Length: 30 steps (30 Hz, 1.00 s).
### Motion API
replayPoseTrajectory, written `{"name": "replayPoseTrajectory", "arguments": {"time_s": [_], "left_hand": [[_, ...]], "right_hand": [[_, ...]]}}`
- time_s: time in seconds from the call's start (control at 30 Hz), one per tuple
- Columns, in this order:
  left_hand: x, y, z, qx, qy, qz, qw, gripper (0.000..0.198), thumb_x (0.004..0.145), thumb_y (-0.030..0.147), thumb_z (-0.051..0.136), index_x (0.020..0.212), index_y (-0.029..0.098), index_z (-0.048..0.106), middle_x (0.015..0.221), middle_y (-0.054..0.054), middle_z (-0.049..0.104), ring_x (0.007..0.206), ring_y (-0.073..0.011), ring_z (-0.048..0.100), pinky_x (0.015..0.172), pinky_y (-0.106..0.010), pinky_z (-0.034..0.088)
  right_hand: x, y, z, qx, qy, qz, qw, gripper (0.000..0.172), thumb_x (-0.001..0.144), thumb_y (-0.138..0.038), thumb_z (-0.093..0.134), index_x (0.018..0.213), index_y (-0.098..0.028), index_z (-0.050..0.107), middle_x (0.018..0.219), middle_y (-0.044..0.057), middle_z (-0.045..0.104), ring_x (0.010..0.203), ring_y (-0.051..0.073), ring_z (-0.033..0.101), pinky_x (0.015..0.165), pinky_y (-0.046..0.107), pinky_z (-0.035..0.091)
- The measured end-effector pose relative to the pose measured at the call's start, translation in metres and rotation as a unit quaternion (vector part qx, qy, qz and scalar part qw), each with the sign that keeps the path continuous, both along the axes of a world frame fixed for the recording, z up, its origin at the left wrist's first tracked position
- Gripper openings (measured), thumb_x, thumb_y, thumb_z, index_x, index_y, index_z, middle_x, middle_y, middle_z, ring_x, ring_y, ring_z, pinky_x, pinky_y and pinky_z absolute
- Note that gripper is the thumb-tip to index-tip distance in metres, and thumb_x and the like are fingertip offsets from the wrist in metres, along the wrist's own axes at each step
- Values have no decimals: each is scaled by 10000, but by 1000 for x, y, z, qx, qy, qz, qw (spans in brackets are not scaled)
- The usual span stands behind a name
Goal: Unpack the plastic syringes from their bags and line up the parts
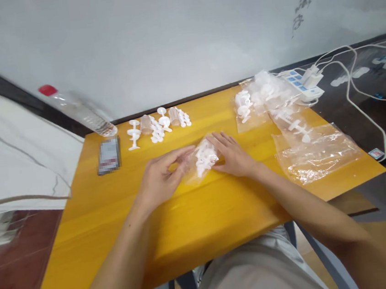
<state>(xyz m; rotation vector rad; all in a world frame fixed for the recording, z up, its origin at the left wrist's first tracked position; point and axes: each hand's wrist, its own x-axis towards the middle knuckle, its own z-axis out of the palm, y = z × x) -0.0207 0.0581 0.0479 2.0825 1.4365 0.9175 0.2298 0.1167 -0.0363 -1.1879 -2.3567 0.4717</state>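
While the bare left hand pinches the left edge of a small clear plastic bag, its grip nearly closed, the bare right hand curls half open against the other side; whether that second grip pinches the film, I cannot tell; the bag, over the middle of the yellow wooden desk, holds small white plastic pieces; the step in hand seems to be handling this filled bag, and the next move likely calls for a steady hold; farther off, clear plastic bags hold more white parts; two translucent plastic cups sit near white disc-bearing stems, contents unclear.
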Motion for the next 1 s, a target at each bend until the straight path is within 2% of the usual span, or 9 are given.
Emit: {"name": "replayPoseTrajectory", "arguments": {"time_s": [0.13,0.27,0.4,0.47,0.57,0.63,0.7,0.83,1.0], "left_hand": [[-10,-23,-3,75,-12,157,985,341,851,421,772,1123,216,748,1125,-49,791,986,-210,732,903,-314,584],[-9,-53,-25,64,-68,324,941,312,796,447,825,724,195,655,689,24,631,649,-134,571,630,-247,490],[2,-67,-42,-29,-125,168,977,286,845,419,777,674,194,732,671,2,641,605,-126,558,564,-239,461],[7,-63,-46,-50,-142,85,985,218,858,411,765,804,207,818,843,-46,748,733,-167,666,661,-265,543],[11,-50,-45,-59,-143,66,986,269,892,429,732,1009,215,847,1101,-98,800,997,-248,740,895,-356,595],[13,-42,-37,-58,-98,71,991,328,916,450,701,1110,218,828,1157,-100,797,1054,-270,736,948,-381,581],[15,-35,-23,-76,-30,58,995,351,936,480,663,1113,218,818,1025,-72,808,913,-249,736,851,-347,581],[22,-25,11,-119,58,39,991,358,946,523,628,887,203,778,656,30,627,585,-137,536,583,-241,438],[34,-14,38,-58,102,32,993,335,886,529,706,843,197,733,609,59,496,558,-107,422,560,-234,371]], "right_hand": [[-6,0,-17,36,57,-2,998,594,892,-195,700,1472,-229,582,1503,152,585,1400,319,557,1184,524,449],[8,-19,-21,71,52,-35,995,509,883,-135,640,1384,-230,630,1399,158,621,1273,314,628,1092,508,527],[17,-41,-27,114,57,-74,989,494,917,-199,654,1407,-208,596,1351,186,603,1203,343,623,1025,545,556],[17,-47,-30,134,65,-79,986,529,934,-252,673,1448,-192,563,1324,200,592,1167,345,611,1003,550,563],[14,-51,-33,148,85,-91,981,487,948,-300,688,1417,-217,590,1301,190,578,1131,333,598,982,542,571],[12,-51,-32,146,104,-106,978,440,944,-328,707,1366,-236,621,1283,176,578,1129,328,597,984,539,571],[11,-50,-30,146,127,-123,973,425,940,-360,724,1340,-247,632,1267,165,581,1140,325,598,995,536,569],[10,-50,-24,145,165,-146,965,445,947,-364,717,1359,-245,598,1335,173,555,1218,332,585,1043,545,554],[2,-54,-16,147,194,-137,960,435,983,-404,678,1366,-228,571,1342,180,590,1255,325,604,1075,536,550]]}}
